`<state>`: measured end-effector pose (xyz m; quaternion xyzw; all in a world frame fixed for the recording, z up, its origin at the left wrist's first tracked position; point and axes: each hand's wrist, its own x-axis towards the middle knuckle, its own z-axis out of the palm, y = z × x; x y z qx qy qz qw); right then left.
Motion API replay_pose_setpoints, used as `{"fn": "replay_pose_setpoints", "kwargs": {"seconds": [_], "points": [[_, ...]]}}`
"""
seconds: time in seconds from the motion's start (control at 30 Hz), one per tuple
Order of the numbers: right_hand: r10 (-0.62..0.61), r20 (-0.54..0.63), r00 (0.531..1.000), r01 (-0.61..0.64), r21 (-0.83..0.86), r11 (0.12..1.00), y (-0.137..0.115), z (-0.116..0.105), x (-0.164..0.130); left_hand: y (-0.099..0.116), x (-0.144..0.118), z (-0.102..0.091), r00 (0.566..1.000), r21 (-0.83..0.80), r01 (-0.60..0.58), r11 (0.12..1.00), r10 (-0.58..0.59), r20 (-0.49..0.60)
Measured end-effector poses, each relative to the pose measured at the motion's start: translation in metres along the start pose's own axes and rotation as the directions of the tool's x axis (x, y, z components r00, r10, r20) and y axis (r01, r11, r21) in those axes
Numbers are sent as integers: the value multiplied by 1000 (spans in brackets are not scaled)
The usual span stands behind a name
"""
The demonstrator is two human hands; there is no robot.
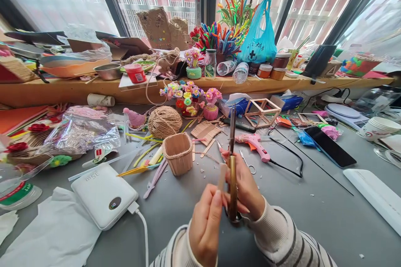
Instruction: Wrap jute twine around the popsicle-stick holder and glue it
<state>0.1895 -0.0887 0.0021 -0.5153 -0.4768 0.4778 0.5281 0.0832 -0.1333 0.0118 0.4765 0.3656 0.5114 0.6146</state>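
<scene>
Low in the middle of the view, my left hand (205, 223) is closed, pinching a short flat wooden craft stick (222, 178) upright between thumb and fingers. My right hand (250, 187) grips a large pair of scissors (232, 175) with bronze-coloured handles, its blades pointing up and away from me. The stick is close beside the scissors' handles; whether they touch I cannot tell. Ahead and to the left stands a small square wooden cup (178, 160) covered in craft sticks. Loose craft sticks (205, 133) lie behind it, near a ball of twine (165, 122).
A pink glue gun (257, 147) and small scissors (247, 162) lie beyond my right hand. To the left are a white power bank (105, 196) with a cable and white tissue (59, 229). A phone (330, 146) lies right. A crowded wooden ledge (188, 85) runs behind.
</scene>
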Motion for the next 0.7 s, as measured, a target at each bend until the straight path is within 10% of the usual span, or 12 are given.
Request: {"fn": "replay_pose_setpoints", "kwargs": {"seconds": [0.7], "points": [[-10,-27,1000,1,-335,942,-3,-8,13,0,-13,18,995,-429,102,897,-89,50]]}}
